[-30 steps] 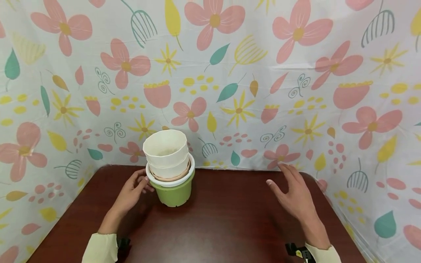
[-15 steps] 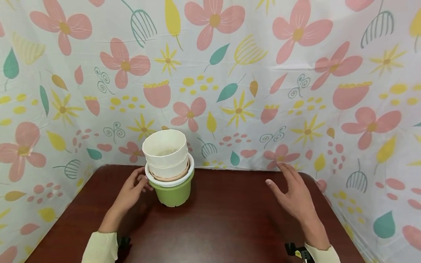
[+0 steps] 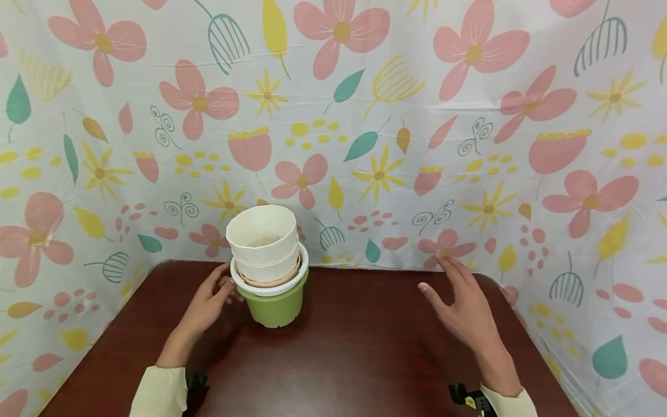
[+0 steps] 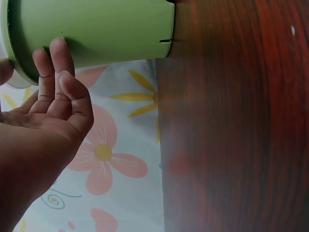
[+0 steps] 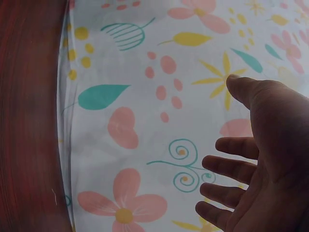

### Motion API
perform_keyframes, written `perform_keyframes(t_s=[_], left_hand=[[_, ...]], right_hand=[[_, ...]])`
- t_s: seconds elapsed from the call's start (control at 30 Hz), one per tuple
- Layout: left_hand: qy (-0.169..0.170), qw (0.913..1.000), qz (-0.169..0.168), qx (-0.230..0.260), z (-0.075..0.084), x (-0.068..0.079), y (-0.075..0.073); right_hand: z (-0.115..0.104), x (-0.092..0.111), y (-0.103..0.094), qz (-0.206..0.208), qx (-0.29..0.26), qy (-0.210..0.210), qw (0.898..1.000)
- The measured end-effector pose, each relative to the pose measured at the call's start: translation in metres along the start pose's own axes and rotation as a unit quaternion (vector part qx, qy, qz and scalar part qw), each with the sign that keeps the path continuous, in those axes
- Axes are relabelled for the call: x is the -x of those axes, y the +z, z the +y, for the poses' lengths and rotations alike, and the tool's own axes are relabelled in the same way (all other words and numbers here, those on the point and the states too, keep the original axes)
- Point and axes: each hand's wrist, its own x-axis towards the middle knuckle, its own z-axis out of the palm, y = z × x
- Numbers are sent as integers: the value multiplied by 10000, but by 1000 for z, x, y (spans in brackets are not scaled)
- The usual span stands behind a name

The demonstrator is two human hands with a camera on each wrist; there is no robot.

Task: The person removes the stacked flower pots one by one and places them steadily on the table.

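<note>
A stack of nested flowerpots stands upright at the left of the table. At its bottom is a green flowerpot [image 3: 275, 307] under a broad white rim [image 3: 271, 291]. A thin peach rim [image 3: 266, 284] shows above that, topped by cream flowerpots [image 3: 261, 237] with faceted rims. My left hand [image 3: 205, 304] holds the stack by its left side. In the left wrist view, the fingertips [image 4: 60, 46] lie against the green wall just below the rim, with the thumb at the rim. My right hand [image 3: 466, 310] hovers over the table's right side, fingers spread and holding nothing.
The dark red-brown table [image 3: 344, 353] has a glossy top with rounded far corners. A white cloth with a flower print [image 3: 375, 191] hangs behind it and along both sides. Dark straps sit at both wrists, by the cream sleeves [image 3: 158, 394].
My right hand has shifted very slightly to the left and away from me. My left hand and the flowerpot stack stay in place.
</note>
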Motion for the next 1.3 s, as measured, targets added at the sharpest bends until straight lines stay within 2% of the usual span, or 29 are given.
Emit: perform_keyframes(t_s=[0.3,0.57,0.77,1.13,1.3], left_hand=[[153,9997,-46,180,1,0,4],[380,9990,149,204,4,1,2],[400,9988,63,279,5,2,0],[533,9980,115,315,6,1,1],[448,9984,158,294,3,0,0]], right_hand=[[-2,1,-3,-114,17,18,9999],[-2,2,-4,-94,-100,-142,9998],[-8,-2,-1,-43,-106,-243,9996],[-17,-11,4,-19,-237,-424,9988],[-21,-12,7,-65,-282,-440,9986]])
